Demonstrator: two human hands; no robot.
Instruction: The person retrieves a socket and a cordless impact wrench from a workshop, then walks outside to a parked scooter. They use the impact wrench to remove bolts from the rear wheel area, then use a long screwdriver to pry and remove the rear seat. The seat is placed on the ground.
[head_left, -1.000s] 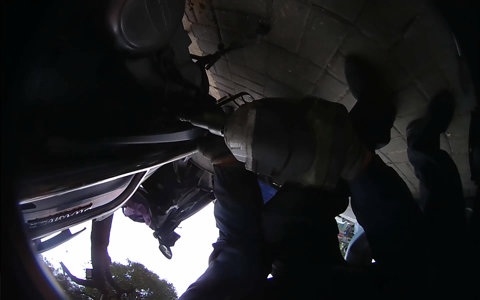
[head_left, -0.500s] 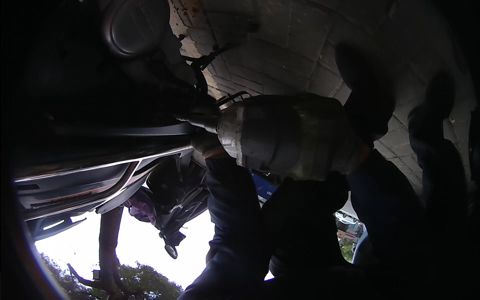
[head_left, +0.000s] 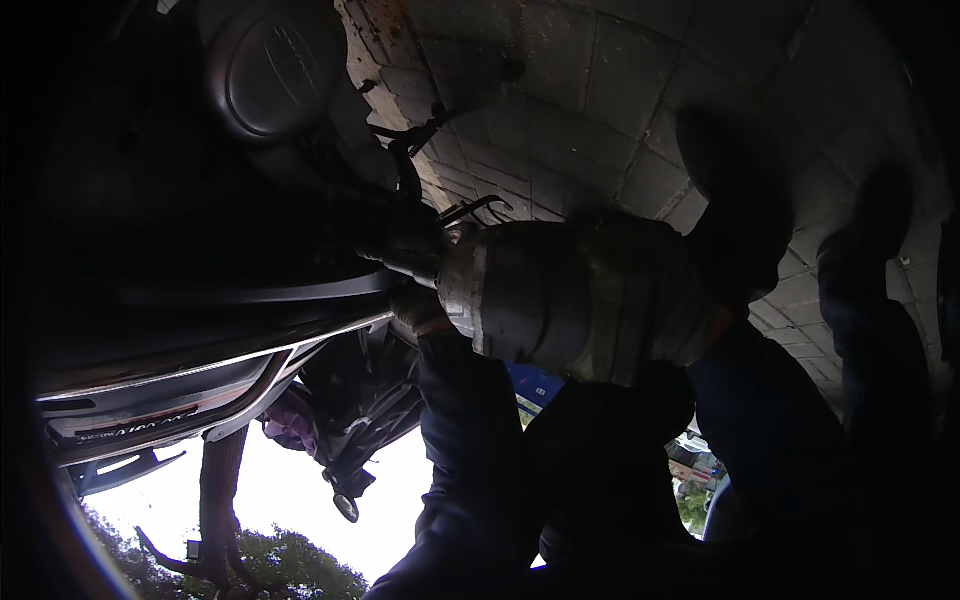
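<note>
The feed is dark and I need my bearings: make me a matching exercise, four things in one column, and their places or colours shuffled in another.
Things:
1. Paving
2. Tree trunk
3. Bulky rounded object
4. Cloth-like bundle

Places or colours:
A. Purple
B. Across the upper right
C. Middle of the picture
D. Meeting green leaves, lower left

Pairs: 1-B; 2-D; 3-C; 4-A

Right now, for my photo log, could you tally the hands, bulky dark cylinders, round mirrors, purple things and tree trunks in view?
Hands: 2 (left hand, right hand)
Bulky dark cylinder: 1
Round mirror: 1
Purple thing: 1
Tree trunk: 1
Total: 6
</note>
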